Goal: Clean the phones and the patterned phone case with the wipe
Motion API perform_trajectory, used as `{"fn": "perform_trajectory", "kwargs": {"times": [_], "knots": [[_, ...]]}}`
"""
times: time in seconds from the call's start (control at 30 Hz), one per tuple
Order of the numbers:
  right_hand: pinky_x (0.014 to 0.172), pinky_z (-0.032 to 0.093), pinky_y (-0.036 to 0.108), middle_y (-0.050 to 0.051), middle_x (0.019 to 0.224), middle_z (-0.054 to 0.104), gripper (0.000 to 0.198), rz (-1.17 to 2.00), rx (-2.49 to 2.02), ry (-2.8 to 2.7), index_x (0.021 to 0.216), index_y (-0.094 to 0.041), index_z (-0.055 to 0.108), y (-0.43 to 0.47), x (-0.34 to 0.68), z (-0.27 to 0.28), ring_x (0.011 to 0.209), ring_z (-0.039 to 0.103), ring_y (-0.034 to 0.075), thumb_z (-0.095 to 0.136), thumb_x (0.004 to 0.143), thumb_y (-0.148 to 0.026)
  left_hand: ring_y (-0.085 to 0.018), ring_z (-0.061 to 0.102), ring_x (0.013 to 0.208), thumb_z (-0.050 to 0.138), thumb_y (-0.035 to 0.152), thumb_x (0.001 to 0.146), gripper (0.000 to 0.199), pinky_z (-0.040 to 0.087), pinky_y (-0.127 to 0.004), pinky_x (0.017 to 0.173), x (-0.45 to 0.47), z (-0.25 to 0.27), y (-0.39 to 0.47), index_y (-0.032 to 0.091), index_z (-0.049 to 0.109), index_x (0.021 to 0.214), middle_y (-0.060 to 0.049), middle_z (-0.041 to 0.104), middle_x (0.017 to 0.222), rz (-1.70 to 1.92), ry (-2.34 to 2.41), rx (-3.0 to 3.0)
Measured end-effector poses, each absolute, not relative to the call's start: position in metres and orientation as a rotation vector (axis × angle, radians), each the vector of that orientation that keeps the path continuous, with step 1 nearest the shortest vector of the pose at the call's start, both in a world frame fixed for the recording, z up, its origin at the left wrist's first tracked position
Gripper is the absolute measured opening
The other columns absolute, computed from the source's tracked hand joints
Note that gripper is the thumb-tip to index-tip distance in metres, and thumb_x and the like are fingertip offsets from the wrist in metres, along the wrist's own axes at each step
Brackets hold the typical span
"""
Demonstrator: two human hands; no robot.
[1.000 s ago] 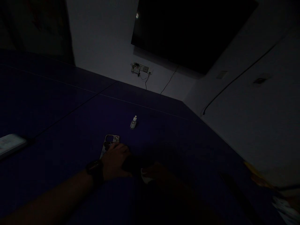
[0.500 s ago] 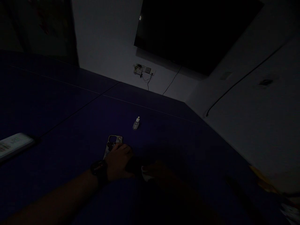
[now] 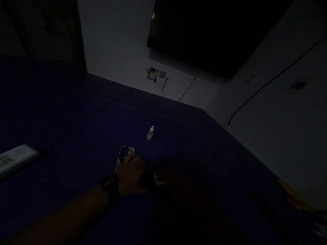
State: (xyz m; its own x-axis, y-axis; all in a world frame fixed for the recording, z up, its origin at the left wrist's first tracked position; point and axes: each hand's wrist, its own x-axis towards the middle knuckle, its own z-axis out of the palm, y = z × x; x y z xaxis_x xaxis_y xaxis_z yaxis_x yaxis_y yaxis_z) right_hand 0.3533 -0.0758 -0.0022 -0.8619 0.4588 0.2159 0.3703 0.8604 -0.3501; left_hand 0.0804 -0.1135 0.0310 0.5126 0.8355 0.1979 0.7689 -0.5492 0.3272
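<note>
The picture is very dark. My left hand (image 3: 133, 174), with a black watch (image 3: 109, 183) on its wrist, is closed around a black object (image 3: 148, 180) whose kind I cannot make out. On the other side of that object, my right hand (image 3: 172, 178) is mostly lost in shadow. Its fingers press a small white piece, like a cloth or tissue (image 3: 158, 179), against or close to the black object. Partly hidden behind my left hand, a patterned phone case (image 3: 122, 158) with a large camera cutout lies on the blue surface. Beyond the hands is a small clear bottle (image 3: 150, 135) with a white cap.
A white box-shaped object (image 3: 19, 157) lies on the blue table (image 3: 89, 136) at the left edge. A dark screen (image 3: 204, 34) hangs on the wall above sockets with cables (image 3: 158, 74). At the right edge lie yellow and red things (image 3: 293, 197), blurred.
The view has shifted slightly, so the table things appear a little to the right. My right hand and the white piece have moved slightly up along the black object; my left hand keeps its grip.
</note>
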Motion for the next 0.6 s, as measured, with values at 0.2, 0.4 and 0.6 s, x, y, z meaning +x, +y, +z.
{"fn": "perform_trajectory", "kwargs": {"times": [0.2,0.4,0.6], "knots": [[0.097,0.05,0.038,0.009,0.133,0.066,0.037,0.616,-0.543,-2.634,0.132,-0.026,0.059,-0.102,0.363,-0.008,0.123,0.061,0.02,0.047,0.097,-0.023,-0.031,0.057,0.109,0.082,0.064,0.065,0.063,0.033,-0.048,0.1,0.08,0.028,-0.109,0.024,0.067,0.111,-0.005,0.066,0.109,0.493,1.349,2.537],[0.103,0.044,0.049,0.015,0.135,0.065,0.039,0.355,-0.726,-2.709,0.129,-0.018,0.062,-0.075,0.335,0.011,0.123,0.062,0.024,0.04,0.098,-0.014,-0.031,0.057,0.108,0.083,0.064,0.064,0.064,0.034,-0.048,0.099,0.08,0.028,-0.109,0.025,0.067,0.113,-0.004,0.066,0.107,0.502,1.352,2.554],[0.098,0.049,0.045,0.013,0.134,0.066,0.037,0.388,-0.537,-2.748,0.129,-0.021,0.064,-0.082,0.344,0.0,0.119,0.064,0.023,0.047,0.095,-0.018,-0.03,0.057,0.107,0.082,0.063,0.066,0.063,0.035,-0.047,0.099,0.081,0.025,-0.112,0.023,0.068,0.112,-0.006,0.066,0.108,0.532,1.375,2.563]]}}
